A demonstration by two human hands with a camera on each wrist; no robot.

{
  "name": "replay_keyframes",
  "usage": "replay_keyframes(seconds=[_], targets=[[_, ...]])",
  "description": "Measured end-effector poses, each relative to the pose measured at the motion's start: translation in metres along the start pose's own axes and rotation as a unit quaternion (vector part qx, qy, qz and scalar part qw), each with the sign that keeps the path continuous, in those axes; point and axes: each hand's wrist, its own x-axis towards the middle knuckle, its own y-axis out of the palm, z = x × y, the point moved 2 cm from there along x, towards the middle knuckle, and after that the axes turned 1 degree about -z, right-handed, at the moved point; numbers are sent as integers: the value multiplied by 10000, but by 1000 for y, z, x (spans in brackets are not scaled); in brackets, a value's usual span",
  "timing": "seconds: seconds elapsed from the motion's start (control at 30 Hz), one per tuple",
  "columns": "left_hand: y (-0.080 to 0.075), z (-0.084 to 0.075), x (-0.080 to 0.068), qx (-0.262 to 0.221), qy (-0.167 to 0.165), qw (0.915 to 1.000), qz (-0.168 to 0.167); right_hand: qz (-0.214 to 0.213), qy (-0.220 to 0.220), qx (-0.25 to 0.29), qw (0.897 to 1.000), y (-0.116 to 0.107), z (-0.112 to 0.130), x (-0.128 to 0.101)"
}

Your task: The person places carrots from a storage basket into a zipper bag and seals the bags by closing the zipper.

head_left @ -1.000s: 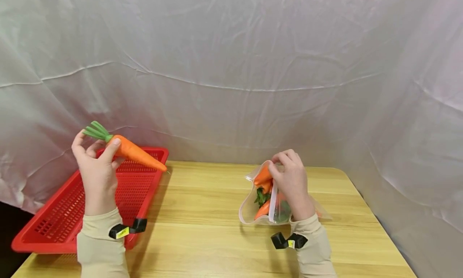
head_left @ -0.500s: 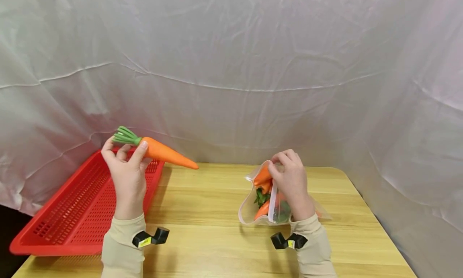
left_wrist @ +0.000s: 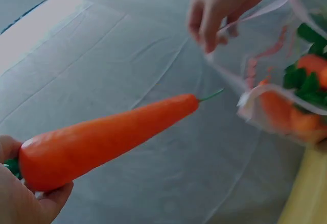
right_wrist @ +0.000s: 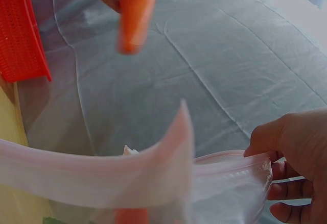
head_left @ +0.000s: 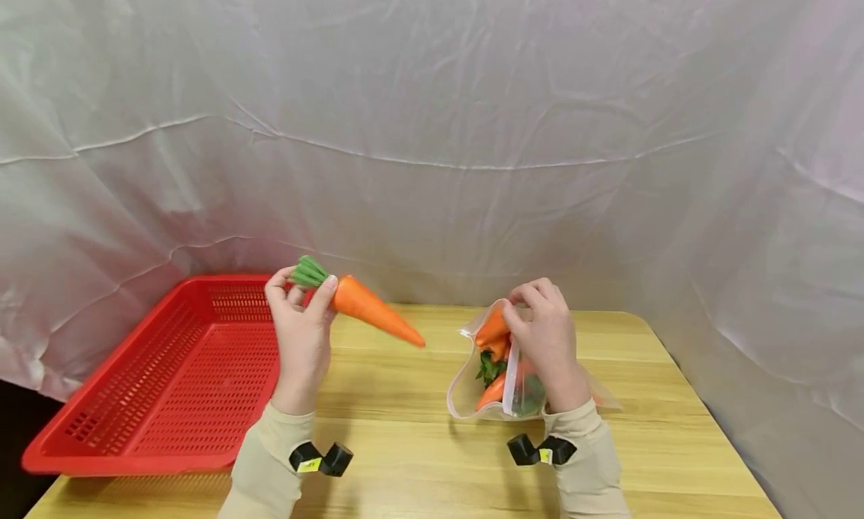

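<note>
An orange carrot with a short green top is pinched near its crown by my left hand. Its thin tip points right, toward a clear zip bag on the table, with a gap between them. My right hand pinches the bag's upper rim between thumb and fingers, as the right wrist view shows at the rim. The bag's mouth gapes toward the left. Inside it lie orange vegetables and dark green leaves, partly hidden by the bag's front flap and my right hand.
A red plastic basket with perforated sides stands at the left of the wooden table, partly behind my left arm. Grey cloth hangs along the back and right side.
My left hand has carried the carrot rightward from over the red basket toward the bag, and its tip has dropped lower. The right hand and the bag have stayed nearly still.
</note>
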Motion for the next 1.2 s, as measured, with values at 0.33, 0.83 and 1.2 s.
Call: replay_keyframes(seconds=[0.33,0.83,1.2], targets=[[20,26,-23,-57,-359,9983,453,-7,5,-20,10000,-1,1,1],[31,62,-53,716,-360,9956,477,78,100,-59,9999,0,2,0],[34,83,-74,1629,-367,9780,1251,103,195,-24,9998,0,2,0]])
